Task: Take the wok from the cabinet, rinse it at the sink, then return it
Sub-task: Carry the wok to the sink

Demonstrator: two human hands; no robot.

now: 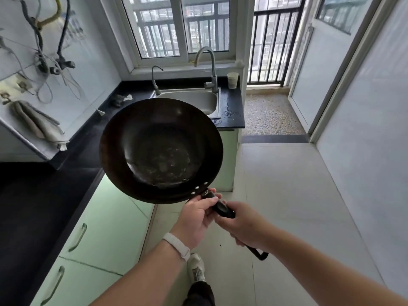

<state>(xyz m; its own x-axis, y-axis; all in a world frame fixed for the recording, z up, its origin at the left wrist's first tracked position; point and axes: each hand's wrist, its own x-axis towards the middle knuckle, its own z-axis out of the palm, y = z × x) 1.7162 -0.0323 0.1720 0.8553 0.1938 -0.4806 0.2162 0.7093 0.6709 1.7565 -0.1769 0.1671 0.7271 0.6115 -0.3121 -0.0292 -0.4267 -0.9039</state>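
Both hands are clamped on the handle of the wok (161, 150): the left hand (196, 214) grips near the bowl, the right hand (244, 225) farther back. The wok is held in the air, tilted, in front of the steel sink (194, 100) and above the green cabinet (106, 228) fronts. Water glistens inside its bowl.

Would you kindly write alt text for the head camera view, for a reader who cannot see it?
Both hands hold a dark wok by its handle, left hand near the bowl, right hand further back, above the floor beside pale green cabinets. Ahead, a steel sink with a tall tap sits under a window.
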